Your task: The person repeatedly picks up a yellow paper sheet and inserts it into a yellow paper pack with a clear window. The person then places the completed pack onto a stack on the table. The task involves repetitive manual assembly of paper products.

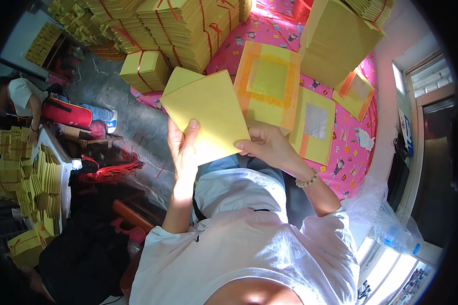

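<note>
A square of plain yellow paper (208,109) is held up in front of me, tilted, between my two hands. My left hand (182,142) grips its lower left side, thumb on top and fingers beneath. My right hand (263,145) pinches the lower right corner; whether it is one sheet or several I cannot tell. Just behind lies another yellow piece (180,79), partly covered. Beyond my right hand sits a stack of yellow paper with an orange border (244,104). Beside it is a yellow sheet with a silver square (315,122).
Tall yellow paper bundles (180,33) tied with red string stand at the back. The table has a pink patterned cloth (341,162). Left, another person (25,96) bends by a table of paper bundles; red strings (112,170) litter the floor. A plastic bag (392,229) is at right.
</note>
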Available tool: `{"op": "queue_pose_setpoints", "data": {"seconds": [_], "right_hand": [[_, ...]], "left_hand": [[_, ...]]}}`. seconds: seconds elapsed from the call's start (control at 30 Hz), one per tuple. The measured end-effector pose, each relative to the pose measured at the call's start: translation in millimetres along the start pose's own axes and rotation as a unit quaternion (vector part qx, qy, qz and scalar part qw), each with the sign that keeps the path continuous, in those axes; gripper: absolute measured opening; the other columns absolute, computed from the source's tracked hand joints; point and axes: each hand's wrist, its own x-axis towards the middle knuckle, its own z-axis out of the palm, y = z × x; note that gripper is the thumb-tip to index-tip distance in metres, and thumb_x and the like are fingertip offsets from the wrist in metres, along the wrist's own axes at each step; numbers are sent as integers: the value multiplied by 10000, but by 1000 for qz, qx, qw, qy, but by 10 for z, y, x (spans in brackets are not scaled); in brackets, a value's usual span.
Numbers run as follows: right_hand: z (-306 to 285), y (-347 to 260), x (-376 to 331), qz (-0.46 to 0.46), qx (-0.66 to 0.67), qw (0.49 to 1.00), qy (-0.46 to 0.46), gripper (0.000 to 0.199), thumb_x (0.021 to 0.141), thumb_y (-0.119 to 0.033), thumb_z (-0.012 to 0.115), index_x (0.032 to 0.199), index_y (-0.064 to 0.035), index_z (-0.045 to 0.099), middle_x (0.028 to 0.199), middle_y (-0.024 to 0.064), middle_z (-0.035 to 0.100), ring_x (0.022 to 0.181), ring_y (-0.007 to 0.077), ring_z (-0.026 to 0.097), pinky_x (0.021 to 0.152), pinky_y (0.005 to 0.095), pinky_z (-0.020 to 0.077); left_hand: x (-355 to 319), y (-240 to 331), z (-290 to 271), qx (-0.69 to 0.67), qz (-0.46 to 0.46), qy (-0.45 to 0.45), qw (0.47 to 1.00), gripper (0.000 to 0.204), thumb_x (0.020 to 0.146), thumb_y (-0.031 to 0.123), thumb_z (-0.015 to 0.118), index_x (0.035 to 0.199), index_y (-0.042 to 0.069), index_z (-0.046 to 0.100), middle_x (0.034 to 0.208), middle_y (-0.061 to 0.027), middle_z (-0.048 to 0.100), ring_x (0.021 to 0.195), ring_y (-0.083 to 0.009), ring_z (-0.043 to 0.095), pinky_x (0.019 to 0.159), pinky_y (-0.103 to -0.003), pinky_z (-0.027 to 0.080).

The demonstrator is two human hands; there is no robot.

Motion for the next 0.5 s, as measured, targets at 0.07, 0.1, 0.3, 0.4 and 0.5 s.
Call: {"op": "queue_pose_setpoints", "data": {"seconds": [0.07,0.1,0.3,0.4,0.5], "right_hand": [[-56,-118,28,-15,-52,999,7,247,918,-205,671,1005,26,680,809,2,650,735,43,588,650,206,484],[-77,-217,54,-21,-78,997,8,240,921,-204,666,1010,18,680,816,0,653,741,41,593,654,202,486],[-276,-614,449,-105,-27,984,143,241,957,-233,613,1071,-26,658,912,15,696,748,40,633,613,212,517],[-208,-789,491,-163,30,973,161,324,994,-308,528,1114,-33,651,967,49,696,818,78,656,729,245,537],[-21,-948,445,-225,166,952,124,360,1007,-326,485,1118,-25,649,1046,75,680,950,116,642,849,281,516]], "left_hand": [[47,52,2,10,-11,-4,1000,431,957,62,551,1367,17,423,1274,-94,554,1178,-162,513,1011,-306,390],[59,77,0,25,-17,-32,999,438,955,58,549,1371,18,418,1276,-94,552,1176,-161,514,1012,-309,392],[348,217,7,138,-1,-174,975,388,926,66,565,1297,-8,475,1179,-71,583,1109,-137,523,967,-293,414],[700,412,49,110,32,-185,976,403,918,136,600,1272,-14,482,1163,-55,584,1083,-119,525,956,-283,414],[974,797,7,12,58,-130,990,282,884,192,634,1068,-16,583,958,-52,646,867,-127,625,771,-289,522]]}}
